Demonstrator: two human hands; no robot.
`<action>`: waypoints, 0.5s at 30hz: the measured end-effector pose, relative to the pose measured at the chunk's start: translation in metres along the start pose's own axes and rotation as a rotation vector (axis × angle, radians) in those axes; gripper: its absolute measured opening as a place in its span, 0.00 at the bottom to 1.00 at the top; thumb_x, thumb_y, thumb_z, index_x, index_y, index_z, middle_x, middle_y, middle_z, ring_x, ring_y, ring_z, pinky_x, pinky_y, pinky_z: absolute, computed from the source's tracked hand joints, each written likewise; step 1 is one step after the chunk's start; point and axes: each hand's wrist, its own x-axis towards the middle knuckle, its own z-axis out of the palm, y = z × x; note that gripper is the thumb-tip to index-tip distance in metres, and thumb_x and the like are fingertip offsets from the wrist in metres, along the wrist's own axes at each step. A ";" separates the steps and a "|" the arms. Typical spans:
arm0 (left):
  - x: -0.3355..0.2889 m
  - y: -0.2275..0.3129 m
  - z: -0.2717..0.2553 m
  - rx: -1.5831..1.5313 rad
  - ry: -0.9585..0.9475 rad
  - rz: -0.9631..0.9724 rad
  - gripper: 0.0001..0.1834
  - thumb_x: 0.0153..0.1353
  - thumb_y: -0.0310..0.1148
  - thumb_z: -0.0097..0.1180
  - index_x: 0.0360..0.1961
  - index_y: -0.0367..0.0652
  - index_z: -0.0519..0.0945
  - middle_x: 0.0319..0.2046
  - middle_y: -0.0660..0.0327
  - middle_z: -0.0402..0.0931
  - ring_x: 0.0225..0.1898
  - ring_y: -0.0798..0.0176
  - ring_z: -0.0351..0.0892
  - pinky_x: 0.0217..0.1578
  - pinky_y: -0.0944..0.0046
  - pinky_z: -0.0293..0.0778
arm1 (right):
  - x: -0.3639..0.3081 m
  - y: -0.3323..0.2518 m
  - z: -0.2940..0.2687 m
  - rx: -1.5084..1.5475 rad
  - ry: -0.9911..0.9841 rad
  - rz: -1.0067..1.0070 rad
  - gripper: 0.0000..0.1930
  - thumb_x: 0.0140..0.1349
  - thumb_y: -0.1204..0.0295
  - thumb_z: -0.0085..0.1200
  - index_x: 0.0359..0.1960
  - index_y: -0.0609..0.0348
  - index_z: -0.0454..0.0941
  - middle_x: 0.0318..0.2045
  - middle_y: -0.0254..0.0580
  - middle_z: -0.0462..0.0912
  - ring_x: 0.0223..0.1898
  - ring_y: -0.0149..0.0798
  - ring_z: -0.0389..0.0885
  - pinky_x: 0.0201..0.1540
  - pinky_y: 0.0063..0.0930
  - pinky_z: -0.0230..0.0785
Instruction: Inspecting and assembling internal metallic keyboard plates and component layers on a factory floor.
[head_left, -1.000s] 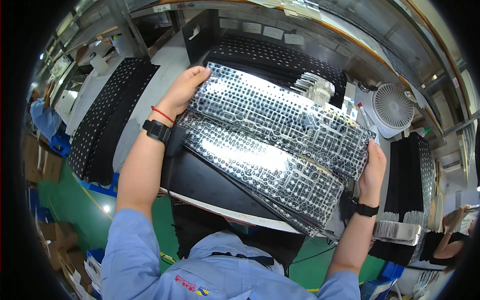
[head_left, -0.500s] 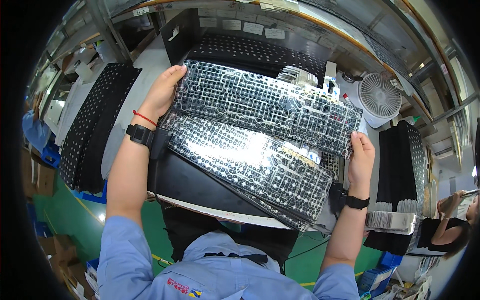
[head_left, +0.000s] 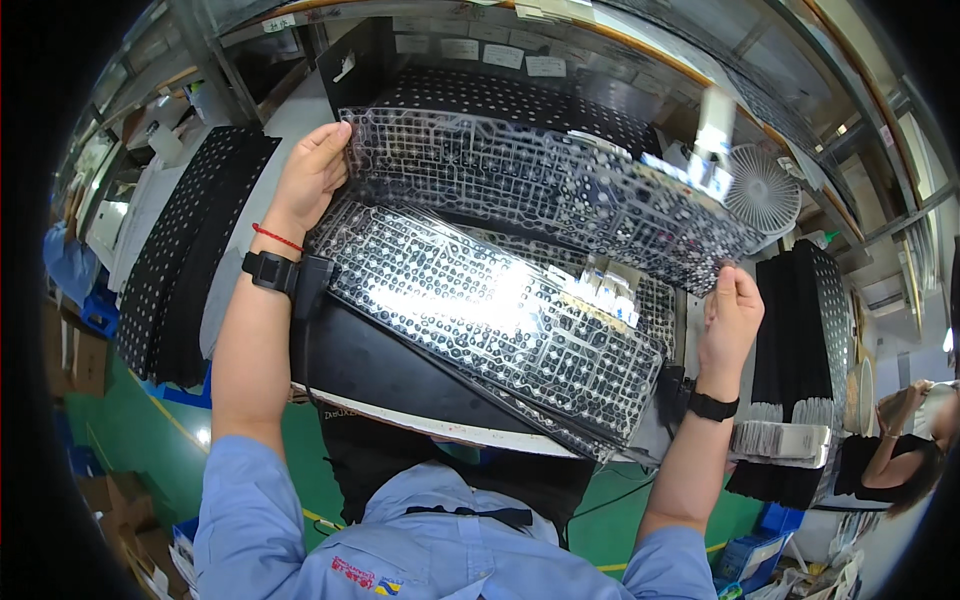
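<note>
I hold a clear flexible sheet (head_left: pixel 540 185) with a printed grid of small dots and lines, lifted off the bench. My left hand (head_left: pixel 312 175) pinches its near-left corner. My right hand (head_left: pixel 732 315) grips its right edge. Below it lies a shiny silver sheet (head_left: pixel 480 310) with rows of small round marks, resting on a black pad (head_left: pixel 380 375) at the bench's front edge. A black watch and a red band sit on my left wrist, and a black watch on my right.
Stacks of black perforated sheets lie at left (head_left: pixel 185 255), at the back (head_left: pixel 500 100) and at right (head_left: pixel 815 330). A small white fan (head_left: pixel 762 190) stands at back right. A tray of pale small parts (head_left: pixel 780 440) sits right. Another person (head_left: pixel 905 450) sits at far right.
The upper clear sheet has been lifted up and away from the silver sheet, which now lies uncovered. My left hand moved to the sheet's upper left corner; my right hand rose.
</note>
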 end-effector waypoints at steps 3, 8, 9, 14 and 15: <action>-0.004 0.009 0.015 0.046 0.043 0.050 0.20 0.73 0.48 0.44 0.42 0.42 0.78 0.23 0.68 0.72 0.19 0.76 0.64 0.20 0.79 0.58 | -0.003 -0.010 0.009 0.081 0.046 -0.032 0.12 0.70 0.65 0.51 0.40 0.64 0.78 0.21 0.27 0.73 0.19 0.20 0.66 0.23 0.13 0.58; -0.003 0.007 0.021 0.114 0.098 -0.065 0.18 0.71 0.45 0.48 0.47 0.41 0.79 0.31 0.69 0.76 0.24 0.78 0.73 0.20 0.81 0.61 | 0.002 -0.002 -0.011 0.076 -0.002 -0.057 0.10 0.70 0.68 0.50 0.42 0.64 0.77 0.32 0.31 0.79 0.29 0.18 0.72 0.28 0.12 0.61; -0.003 0.006 0.024 0.182 0.088 -0.086 0.17 0.70 0.43 0.50 0.50 0.41 0.78 0.31 0.69 0.76 0.24 0.79 0.73 0.20 0.81 0.61 | 0.002 -0.003 -0.008 0.057 -0.019 -0.038 0.08 0.67 0.75 0.53 0.45 0.65 0.76 0.38 0.34 0.80 0.31 0.17 0.73 0.30 0.11 0.62; 0.001 -0.002 0.016 0.305 0.067 -0.248 0.17 0.68 0.36 0.53 0.55 0.41 0.74 0.32 0.71 0.76 0.23 0.80 0.72 0.21 0.81 0.64 | -0.001 -0.009 0.003 0.014 -0.045 -0.052 0.12 0.64 0.82 0.53 0.49 0.66 0.73 0.43 0.37 0.79 0.33 0.20 0.75 0.33 0.12 0.66; 0.002 -0.002 0.018 0.310 0.062 -0.251 0.16 0.68 0.35 0.53 0.54 0.42 0.74 0.32 0.71 0.76 0.23 0.80 0.71 0.21 0.81 0.64 | -0.002 -0.009 0.003 0.010 -0.044 -0.056 0.12 0.64 0.82 0.52 0.49 0.67 0.73 0.44 0.38 0.79 0.33 0.20 0.75 0.34 0.12 0.66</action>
